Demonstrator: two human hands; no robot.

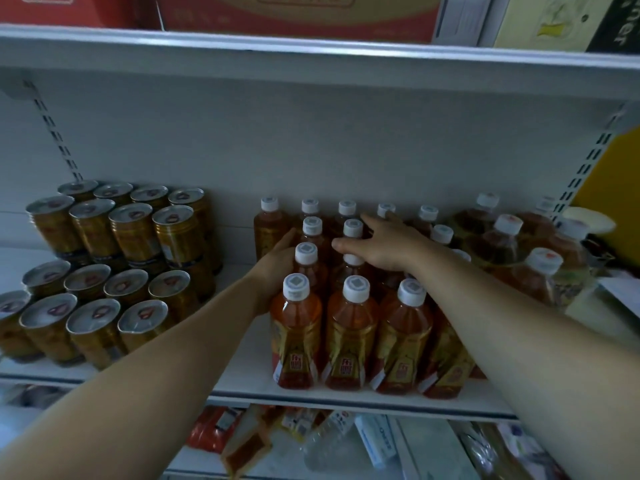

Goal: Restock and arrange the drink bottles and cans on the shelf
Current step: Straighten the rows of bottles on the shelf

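Note:
Several small orange tea bottles (350, 327) with white caps stand in rows at the middle of the white shelf (242, 372). My left hand (275, 263) presses flat against the left side of the bottle rows, fingers reaching toward the back. Over the caps in the middle rows lies my right hand (377, 242), its fingers spread, with the thumb touching one cap. Gold cans (104, 299) are stacked in two tiers at the left of the shelf.
Larger tea bottles (512, 244) stand at the right. A gap of bare shelf lies between cans and bottles. Red cartons (294, 12) sit on the shelf above. Mixed packages (346, 441) lie on the shelf below. A yellow panel (609, 188) is at the far right.

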